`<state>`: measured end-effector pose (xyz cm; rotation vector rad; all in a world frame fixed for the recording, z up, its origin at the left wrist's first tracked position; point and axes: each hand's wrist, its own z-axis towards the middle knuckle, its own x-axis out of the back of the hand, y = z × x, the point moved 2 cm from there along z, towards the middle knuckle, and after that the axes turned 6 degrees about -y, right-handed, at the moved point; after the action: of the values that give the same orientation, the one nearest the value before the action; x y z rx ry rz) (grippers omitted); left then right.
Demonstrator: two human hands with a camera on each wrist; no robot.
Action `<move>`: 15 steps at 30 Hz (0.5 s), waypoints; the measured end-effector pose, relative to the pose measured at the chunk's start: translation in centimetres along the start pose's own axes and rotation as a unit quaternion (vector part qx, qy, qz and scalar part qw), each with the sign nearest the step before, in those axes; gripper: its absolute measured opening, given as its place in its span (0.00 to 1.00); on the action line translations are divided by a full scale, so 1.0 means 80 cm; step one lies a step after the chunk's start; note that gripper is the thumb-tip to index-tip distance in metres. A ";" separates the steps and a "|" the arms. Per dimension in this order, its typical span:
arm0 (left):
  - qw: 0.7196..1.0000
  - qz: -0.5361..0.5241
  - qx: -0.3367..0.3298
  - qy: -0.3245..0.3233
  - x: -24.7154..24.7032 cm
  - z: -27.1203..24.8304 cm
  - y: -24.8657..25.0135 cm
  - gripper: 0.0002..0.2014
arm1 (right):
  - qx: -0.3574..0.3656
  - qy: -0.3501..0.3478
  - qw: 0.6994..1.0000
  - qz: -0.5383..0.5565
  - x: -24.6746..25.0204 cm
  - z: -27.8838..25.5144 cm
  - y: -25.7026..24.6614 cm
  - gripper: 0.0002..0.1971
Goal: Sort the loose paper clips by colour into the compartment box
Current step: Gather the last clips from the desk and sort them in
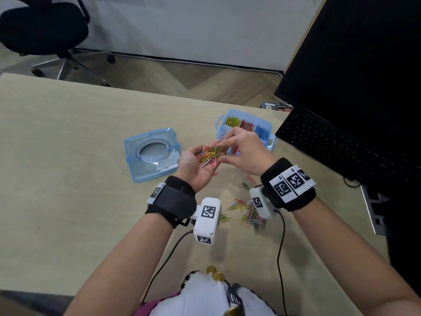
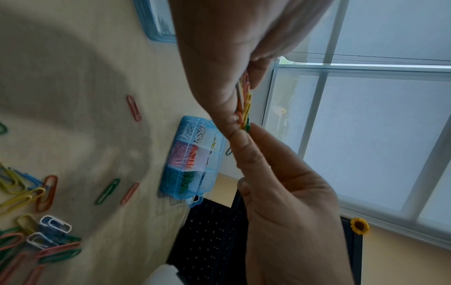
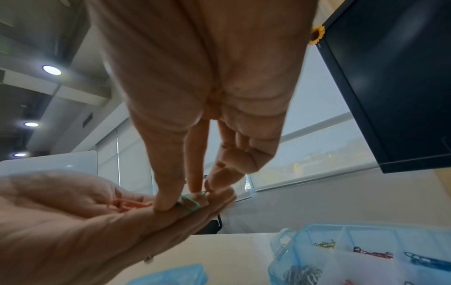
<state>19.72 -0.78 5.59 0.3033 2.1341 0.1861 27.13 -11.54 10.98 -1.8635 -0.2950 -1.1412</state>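
Note:
My left hand (image 1: 192,164) lies palm up above the table with a small heap of mixed clips (image 1: 208,156) on its palm and fingers. My right hand (image 1: 243,151) reaches over it, and its thumb and forefinger pinch a green clip (image 3: 190,205) at the left hand's fingertips. The same green clip (image 2: 247,125) shows between both hands in the left wrist view. The blue compartment box (image 1: 270,127) stands open just beyond the hands, with several compartments each holding one colour. Loose clips (image 1: 249,216) lie scattered on the table between my wrists.
The box's blue lid (image 1: 151,153) lies upside down left of the hands. A black monitor (image 1: 364,65) and keyboard (image 1: 330,147) fill the right side. An office chair (image 1: 43,28) stands beyond the table's far edge. Wrist cables (image 1: 281,247) trail toward me.

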 end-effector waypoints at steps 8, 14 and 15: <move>0.999 0.037 0.034 -0.007 0.005 -0.001 0.003 0.25 | -0.015 -0.013 0.995 0.093 -0.003 0.007 0.014 0.08; 0.999 0.022 0.037 -0.009 -0.002 -0.005 0.003 0.22 | -0.024 0.001 0.989 0.148 0.000 0.004 0.024 0.05; 0.999 0.022 0.034 -0.011 -0.005 -0.007 0.003 0.22 | -0.033 0.009 0.983 0.178 0.001 0.005 0.027 0.06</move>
<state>19.49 -0.69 6.23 0.3909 2.1166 0.1349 28.66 -12.47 9.73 -1.8698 0.0869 -0.9282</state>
